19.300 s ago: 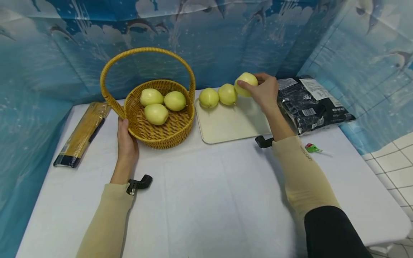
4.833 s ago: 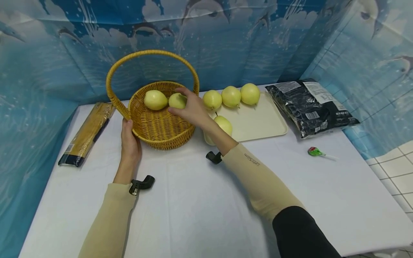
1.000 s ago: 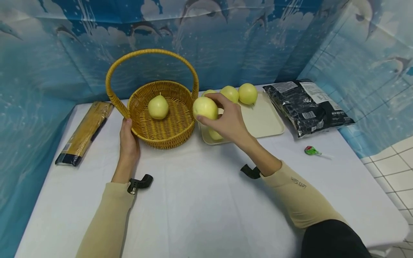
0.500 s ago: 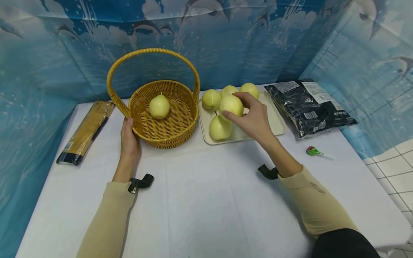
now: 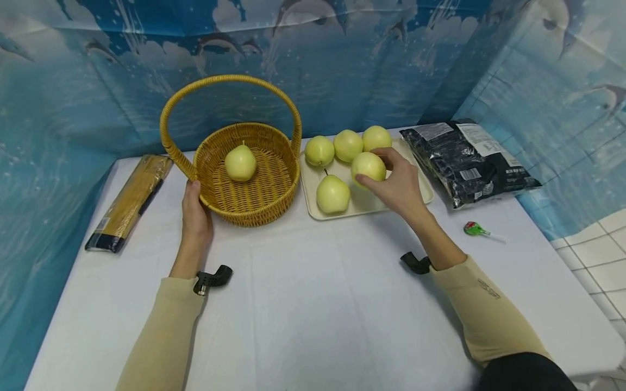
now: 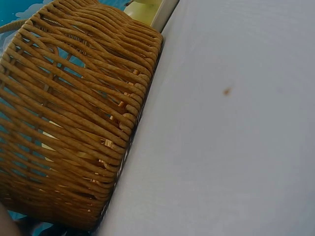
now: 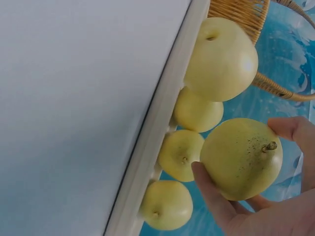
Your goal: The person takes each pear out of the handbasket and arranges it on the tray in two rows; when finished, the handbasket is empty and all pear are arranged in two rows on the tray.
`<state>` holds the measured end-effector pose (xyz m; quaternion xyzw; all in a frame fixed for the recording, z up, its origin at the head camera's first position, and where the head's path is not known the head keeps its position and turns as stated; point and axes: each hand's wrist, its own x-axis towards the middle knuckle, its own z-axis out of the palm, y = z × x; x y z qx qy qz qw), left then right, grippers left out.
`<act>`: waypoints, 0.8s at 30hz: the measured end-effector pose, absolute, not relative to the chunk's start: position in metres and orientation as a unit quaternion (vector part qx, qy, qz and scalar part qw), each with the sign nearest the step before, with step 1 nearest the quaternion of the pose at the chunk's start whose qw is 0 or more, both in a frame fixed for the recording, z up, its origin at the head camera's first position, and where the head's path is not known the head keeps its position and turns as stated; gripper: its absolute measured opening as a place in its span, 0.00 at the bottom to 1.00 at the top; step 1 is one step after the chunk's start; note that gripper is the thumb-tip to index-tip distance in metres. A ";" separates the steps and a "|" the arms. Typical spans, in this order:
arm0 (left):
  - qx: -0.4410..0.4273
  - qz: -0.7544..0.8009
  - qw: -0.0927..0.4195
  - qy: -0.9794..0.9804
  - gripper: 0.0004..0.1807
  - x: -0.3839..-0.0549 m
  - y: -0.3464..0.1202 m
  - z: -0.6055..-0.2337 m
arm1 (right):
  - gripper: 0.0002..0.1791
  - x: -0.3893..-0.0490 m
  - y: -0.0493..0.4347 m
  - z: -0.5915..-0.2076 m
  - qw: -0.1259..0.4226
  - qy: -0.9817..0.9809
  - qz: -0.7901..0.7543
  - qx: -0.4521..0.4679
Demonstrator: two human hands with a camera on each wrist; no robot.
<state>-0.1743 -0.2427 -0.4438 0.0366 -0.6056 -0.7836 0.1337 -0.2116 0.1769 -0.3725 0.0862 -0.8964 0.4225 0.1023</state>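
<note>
My right hand [image 5: 403, 184] pinches a yellow-green pear [image 5: 368, 167] between thumb and fingers, over the cream tray [image 5: 362, 204]. In the right wrist view the stem of this held pear [image 7: 241, 158] faces the camera. Three pears stand in a row along the tray's back edge, among them the left one [image 5: 319, 151]. Another pear [image 5: 333, 194] sits upright at the tray's front left. My left hand [image 5: 196, 220] holds the left side of the wicker basket [image 5: 251, 216]; its thumb lies near the handle's base and its other fingers are hidden. One pear [image 5: 240, 162] stands inside the basket.
A long pack with a golden, see-through front [image 5: 129, 203] lies left of the basket. Right of the tray lies a black plastic bag [image 5: 471, 160], with a wrapped lollipop [image 5: 476, 228] in front of it. A blue dolphin-print curtain [image 5: 332, 70] hangs behind the white-covered table [image 5: 293, 304].
Over the last second, my right hand has carried the pear rightward from beside the basket's rim to over the tray. Earlier, more pears were in the basket. The left hand keeps its place.
</note>
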 end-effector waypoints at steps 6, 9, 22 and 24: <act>0.035 -0.778 0.138 -0.612 0.30 -0.173 -0.243 -0.444 | 0.37 -0.215 0.177 -0.380 0.063 -0.914 0.396 0.059; 0.035 -0.779 0.139 -0.611 0.30 -0.173 -0.242 -0.444 | 0.37 -0.216 0.177 -0.384 0.054 -0.919 0.388 0.052; 0.042 -0.784 0.135 -0.605 0.30 -0.174 -0.243 -0.446 | 0.38 -0.221 0.183 -0.393 0.019 -0.918 0.389 0.075; 0.041 -0.785 0.134 -0.604 0.30 -0.175 -0.243 -0.446 | 0.39 -0.220 0.182 -0.392 0.014 -0.920 0.385 0.079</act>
